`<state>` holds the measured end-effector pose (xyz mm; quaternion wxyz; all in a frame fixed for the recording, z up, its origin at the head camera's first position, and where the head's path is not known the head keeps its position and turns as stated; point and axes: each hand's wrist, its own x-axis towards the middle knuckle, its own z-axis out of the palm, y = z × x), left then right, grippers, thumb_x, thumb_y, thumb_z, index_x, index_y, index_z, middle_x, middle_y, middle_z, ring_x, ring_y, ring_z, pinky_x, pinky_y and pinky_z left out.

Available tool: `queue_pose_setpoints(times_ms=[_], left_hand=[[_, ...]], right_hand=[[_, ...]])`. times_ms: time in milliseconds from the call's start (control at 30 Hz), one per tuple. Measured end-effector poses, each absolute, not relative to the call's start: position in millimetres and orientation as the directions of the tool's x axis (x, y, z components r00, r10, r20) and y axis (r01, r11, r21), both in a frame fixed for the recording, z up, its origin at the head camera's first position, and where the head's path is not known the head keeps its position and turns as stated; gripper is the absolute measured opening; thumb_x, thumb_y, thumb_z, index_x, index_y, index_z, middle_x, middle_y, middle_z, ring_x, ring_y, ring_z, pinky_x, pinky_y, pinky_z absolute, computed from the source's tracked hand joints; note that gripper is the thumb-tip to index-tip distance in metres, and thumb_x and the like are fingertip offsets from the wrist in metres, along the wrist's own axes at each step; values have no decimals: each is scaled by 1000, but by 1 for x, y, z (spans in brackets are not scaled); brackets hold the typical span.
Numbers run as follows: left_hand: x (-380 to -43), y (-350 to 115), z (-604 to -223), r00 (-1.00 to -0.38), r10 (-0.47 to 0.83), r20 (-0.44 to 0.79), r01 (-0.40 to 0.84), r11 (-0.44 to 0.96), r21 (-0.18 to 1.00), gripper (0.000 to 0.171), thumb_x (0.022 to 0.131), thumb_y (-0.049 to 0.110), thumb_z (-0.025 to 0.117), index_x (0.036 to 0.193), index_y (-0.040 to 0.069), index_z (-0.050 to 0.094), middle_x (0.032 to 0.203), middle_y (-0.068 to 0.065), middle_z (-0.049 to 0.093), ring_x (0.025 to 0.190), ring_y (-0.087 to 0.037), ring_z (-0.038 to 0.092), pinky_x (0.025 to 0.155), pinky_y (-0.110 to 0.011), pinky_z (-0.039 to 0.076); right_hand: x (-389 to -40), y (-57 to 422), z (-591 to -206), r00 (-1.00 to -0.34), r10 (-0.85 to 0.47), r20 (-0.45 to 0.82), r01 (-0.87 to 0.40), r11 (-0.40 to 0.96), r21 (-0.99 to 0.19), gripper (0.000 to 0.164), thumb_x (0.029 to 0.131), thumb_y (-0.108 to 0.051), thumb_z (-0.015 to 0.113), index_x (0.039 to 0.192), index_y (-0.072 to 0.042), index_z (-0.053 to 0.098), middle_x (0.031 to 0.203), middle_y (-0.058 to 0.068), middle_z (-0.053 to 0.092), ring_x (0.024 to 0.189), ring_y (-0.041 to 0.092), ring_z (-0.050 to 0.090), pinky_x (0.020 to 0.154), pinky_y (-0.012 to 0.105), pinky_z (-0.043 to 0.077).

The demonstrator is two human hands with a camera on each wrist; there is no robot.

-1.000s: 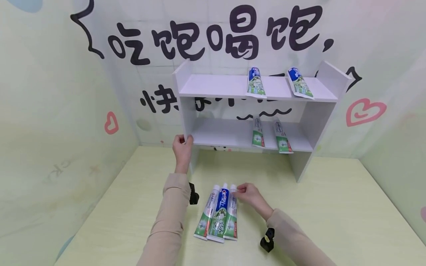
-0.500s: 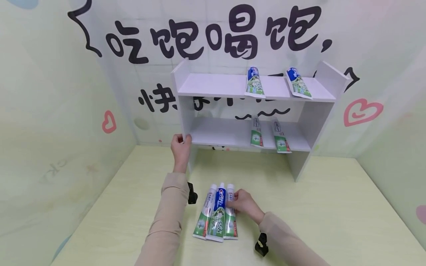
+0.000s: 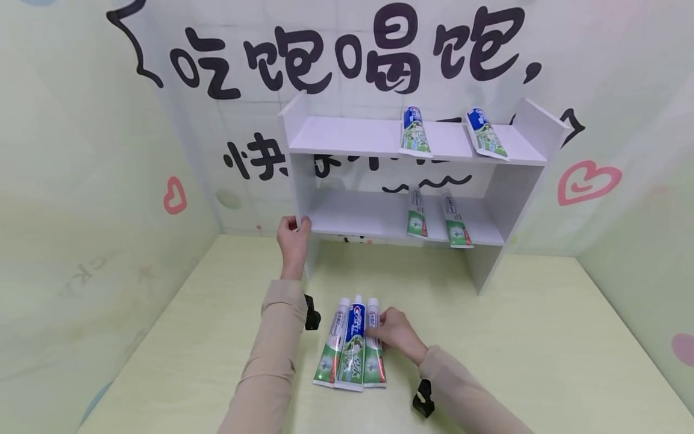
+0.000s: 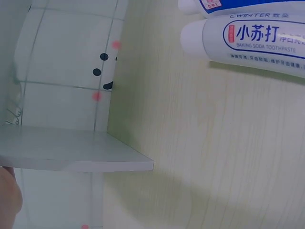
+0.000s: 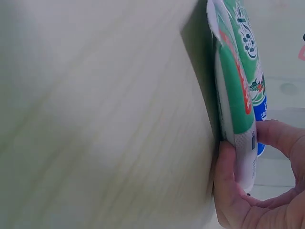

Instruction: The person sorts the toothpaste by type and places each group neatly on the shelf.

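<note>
Three toothpaste tubes lie side by side on the table, caps pointing to the shelf. My right hand (image 3: pixel 400 334) pinches the rightmost green-and-white toothpaste tube (image 3: pixel 375 364) near its upper half. In the right wrist view, thumb and finger press on both faces of this toothpaste tube (image 5: pixel 236 90). Beside it is a blue-and-green toothpaste tube (image 3: pixel 353 364), and left of that another green-and-white toothpaste tube (image 3: pixel 329 355). My left hand (image 3: pixel 293 247) grips the front edge of the white shelf's left side panel (image 3: pixel 298 181); most of that hand is out of the left wrist view.
On the upper shelf board (image 3: pixel 347 135) lie two blue-and-green toothpaste tubes (image 3: pixel 415 132), (image 3: pixel 486 134). The lower board (image 3: pixel 358 214) holds two green-and-white toothpaste tubes (image 3: pixel 417 214), (image 3: pixel 456 223). A patterned wall (image 3: pixel 336 18) stands close behind the shelf.
My right hand has moved from the cap end down along the rightmost toothpaste tube and taken hold of it. My left hand keeps its grip on the shelf panel.
</note>
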<state>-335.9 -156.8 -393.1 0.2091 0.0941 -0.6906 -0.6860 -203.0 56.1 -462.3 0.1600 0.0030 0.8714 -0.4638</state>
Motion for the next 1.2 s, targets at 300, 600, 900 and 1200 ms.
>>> queue_pose_setpoints(times_ms=[300,600,900,1200], left_hand=[[-336,-156,-397,-886,-426,181,172,60,983,23,86,20,55,98,1,49,91,-1,47,84,-15,49,71,-24,43],[-339,-158,-393,-879,-435,194,180,73,981,24,85,20,55,98,1,50,89,-1,47,82,-14,49,70,-24,43],[-338,-159,-390,-873,-442,207,190,84,978,23,86,21,55,97,2,50,90,0,47,83,-14,48,71,-24,42],[-339,-156,-394,-878,-437,195,183,70,981,22,85,21,55,95,2,50,89,0,47,83,-14,48,72,-24,42]], right_hand=[[-210,59,-458,-958,-103,-268,155,598,-786,31,72,-10,71,91,6,52,78,13,60,57,14,57,50,23,50],[-224,66,-432,-964,-67,-259,178,561,-809,38,74,-10,69,101,4,46,86,16,58,61,17,57,56,30,53],[-233,71,-404,-972,-95,-215,144,478,-866,42,75,-9,69,109,7,49,90,17,57,66,19,59,65,37,55],[-237,75,-381,-971,-124,-204,125,466,-876,44,77,-12,69,111,6,47,93,17,56,70,19,59,66,35,55]])
